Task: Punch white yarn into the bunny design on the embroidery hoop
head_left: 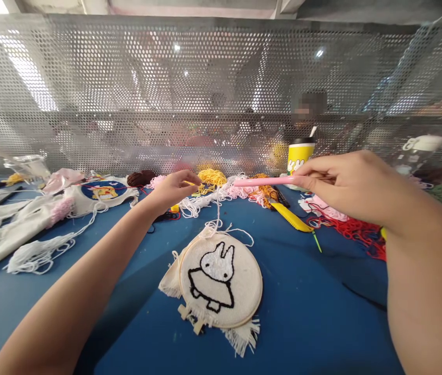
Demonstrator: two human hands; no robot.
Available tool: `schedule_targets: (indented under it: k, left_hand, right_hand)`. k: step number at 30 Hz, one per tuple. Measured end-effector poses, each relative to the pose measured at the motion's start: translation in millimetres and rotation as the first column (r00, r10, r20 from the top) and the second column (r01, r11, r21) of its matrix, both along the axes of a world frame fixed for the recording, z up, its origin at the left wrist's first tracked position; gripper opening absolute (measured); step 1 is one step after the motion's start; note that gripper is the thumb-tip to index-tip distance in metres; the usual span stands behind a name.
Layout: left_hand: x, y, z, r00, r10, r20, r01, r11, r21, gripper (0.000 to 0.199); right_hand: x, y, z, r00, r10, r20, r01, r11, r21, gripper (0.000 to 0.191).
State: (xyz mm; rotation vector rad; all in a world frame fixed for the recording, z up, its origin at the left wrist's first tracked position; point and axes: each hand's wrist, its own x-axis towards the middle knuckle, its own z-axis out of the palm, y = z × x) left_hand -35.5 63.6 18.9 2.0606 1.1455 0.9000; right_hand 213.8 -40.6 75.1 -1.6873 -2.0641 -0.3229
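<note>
The left forearm (88,286) extends inward and away from the body, and the left grip (174,188) hangs palm down, its fingers loosely curved. The right forearm (432,291) stands steeper, bent at the wrist so that the right grip (350,179) points leftward, thumb and fingertips pinched together, well apart from the left.

From my end I read black outlines on a white-headed rabbit (216,269) on the cream hooped cloth (245,271) at six o'clock, over a deep blue table (307,317). The slim tool (264,181) toward three is plain pink — the cup (301,152) at two, yellow with white rabbit ears — and the yarn (361,235) past three, red.
</note>
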Motion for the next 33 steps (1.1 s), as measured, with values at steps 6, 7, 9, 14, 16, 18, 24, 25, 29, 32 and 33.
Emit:
schedule_targets:
  k: [6,7,9,14,16,18,24,25,29,32,33]
  left_hand:
    - [12,-7,-5.4,0.952,-0.302,0.047,0.302,0.953,0.023,0.023]
    - [14,-8,-6.6,0.952,-0.302,0.055,0.302,0.953,0.019,0.020]
    - [18,-9,-9.0,0.956,-0.285,0.067,0.285,0.959,0.015,0.016]
    - [19,-5,-13.8,0.979,-0.197,0.052,0.194,0.979,0.070,0.014]
    - [17,-2,-14.3,0.990,-0.136,0.027,0.133,0.986,0.105,0.017]
    - [14,1,-13.9,0.998,-0.064,0.001,0.063,0.988,0.140,0.018]
    - [4,7,-10.3,0.991,0.106,-0.085,-0.085,0.972,0.219,0.019]
    - [3,8,-9.7,0.986,0.128,-0.106,-0.100,0.967,0.234,0.019]
    - [1,7,-7.4,0.960,0.181,-0.215,-0.110,0.946,0.305,0.016]
    - [0,6,-6.3,0.942,0.144,-0.305,-0.039,0.945,0.326,0.013]
    - [0,5,-6.1,0.935,0.115,-0.335,-0.001,0.947,0.320,0.012]
  right_hand:
    - [-3,0,1.2,1.000,0.001,0.020,0.000,0.999,-0.036,0.018]
    - [-3,-1,1.1,1.000,0.003,0.016,-0.002,0.999,-0.038,0.017]
    - [-3,0,0.8,1.000,0.013,0.013,-0.012,0.999,-0.043,0.017]
    - [-2,2,-1.1,1.000,0.025,0.002,-0.025,0.999,-0.037,0.017]
    - [-1,3,-2.2,1.000,0.028,-0.002,-0.028,0.999,-0.046,0.017]
    - [0,4,-3.2,1.000,0.030,-0.001,-0.030,0.998,-0.057,0.016]
    - [1,5,-4.1,1.000,0.016,0.027,-0.014,0.999,-0.046,0.018]
    - [2,5,-4.1,0.999,0.018,0.028,-0.016,0.999,-0.049,0.018]
    - [2,5,-4.4,0.999,0.023,0.031,-0.021,0.997,-0.069,0.019]
    - [0,5,-4.7,0.999,0.032,0.042,-0.029,0.997,-0.074,0.024]
    - [0,5,-4.9,0.998,0.041,0.042,-0.037,0.996,-0.078,0.025]
